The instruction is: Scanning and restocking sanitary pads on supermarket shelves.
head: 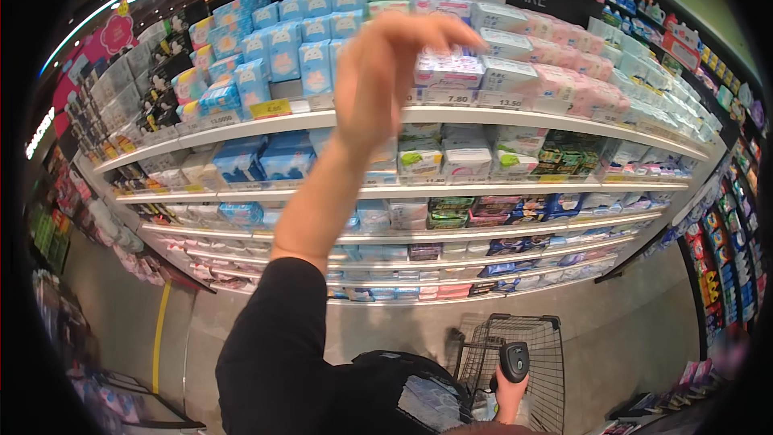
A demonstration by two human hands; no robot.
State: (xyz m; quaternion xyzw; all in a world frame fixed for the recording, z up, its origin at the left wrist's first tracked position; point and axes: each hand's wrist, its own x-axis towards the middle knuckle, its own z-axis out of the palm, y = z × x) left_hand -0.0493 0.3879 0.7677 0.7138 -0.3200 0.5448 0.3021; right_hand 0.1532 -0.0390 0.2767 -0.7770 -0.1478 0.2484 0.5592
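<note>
My left hand [398, 66] reaches up in front of the top shelf of packaged pads. It is blurred, its fingers bent to the right, with nothing visible in it. White and purple pad packs [448, 74] are just beyond the fingers, and light blue packs [284, 51] stand left of the wrist. Whether the fingers touch any pack is unclear. Low at the right, my right hand [512, 389] grips a black handheld barcode scanner [514, 362] above a wire shopping cart [546, 329]. Part of the cart is hidden behind that hand and scanner.
Below, a white shelf edge [519, 113] carries price tags, with further stocked shelves [471, 217] beneath it. Side displays [724, 241] flank the aisle on the right. A yellow line [160, 338] runs along the grey floor [610, 344] at the left.
</note>
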